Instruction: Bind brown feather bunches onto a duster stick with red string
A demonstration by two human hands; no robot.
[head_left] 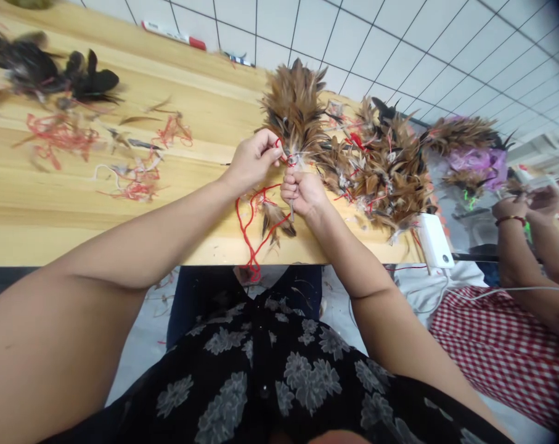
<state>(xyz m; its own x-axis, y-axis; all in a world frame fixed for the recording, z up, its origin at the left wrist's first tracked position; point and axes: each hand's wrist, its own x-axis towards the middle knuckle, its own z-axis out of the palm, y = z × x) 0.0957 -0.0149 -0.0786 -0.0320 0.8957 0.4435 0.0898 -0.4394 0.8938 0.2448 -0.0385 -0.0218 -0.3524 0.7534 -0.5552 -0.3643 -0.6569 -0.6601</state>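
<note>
My right hand (303, 192) is closed round the stick of a brown feather duster (296, 106), which stands up over the wooden table (76, 203). My left hand (254, 161) pinches a red string (250, 225) at the base of the feathers. The string loops down over the table's front edge. A small loose feather tuft (276, 219) lies just below my right hand.
A heap of brown feather bundles (385, 166) lies to the right. Dark feathers (48, 71) and red string scraps (61, 139) litter the left. A white box (435, 240) sits at the table corner. A co-worker's hands (533, 200) work at the far right.
</note>
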